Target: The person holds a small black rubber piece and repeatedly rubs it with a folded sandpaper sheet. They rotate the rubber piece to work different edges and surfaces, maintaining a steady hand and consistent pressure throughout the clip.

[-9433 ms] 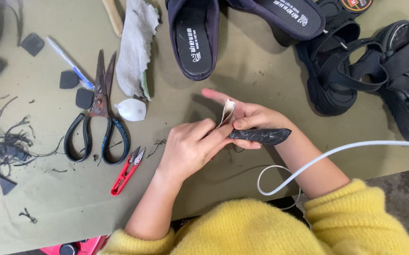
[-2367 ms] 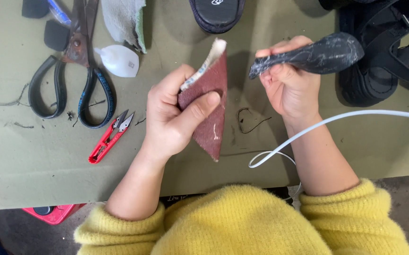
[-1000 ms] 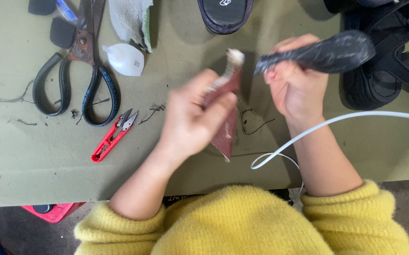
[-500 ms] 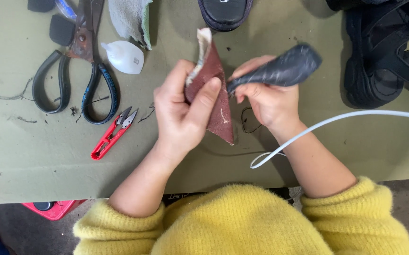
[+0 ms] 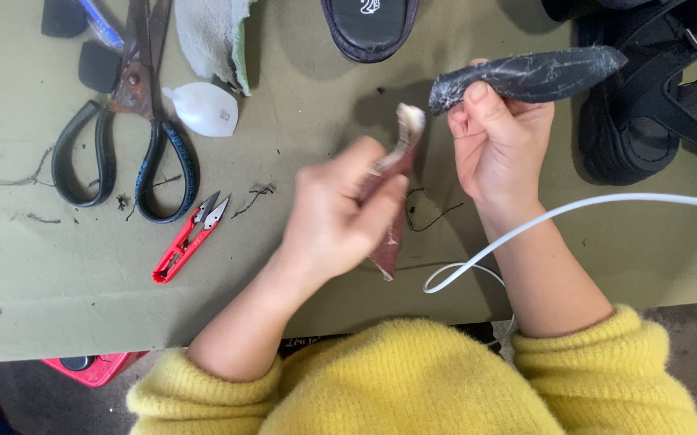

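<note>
A scuffed, grey-streaked black strip (image 5: 529, 75), long and tapered, is pinched by the right hand (image 5: 497, 141); reddish-brown folded sandpaper (image 5: 390, 242), motion-blurred, is gripped by the left hand (image 5: 336, 213).

Shoe-repair wkshop: scissors (image 5: 123, 121), snips (image 5: 187, 238), sandals (image 5: 654, 89), scraps on bench.

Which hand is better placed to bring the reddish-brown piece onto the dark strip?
Left, probably. The left hand already grips the reddish-brown piece, blurred, just below and left of the dark strip. The right hand is full, pinching that strip above the table, apart from the piece.
</note>
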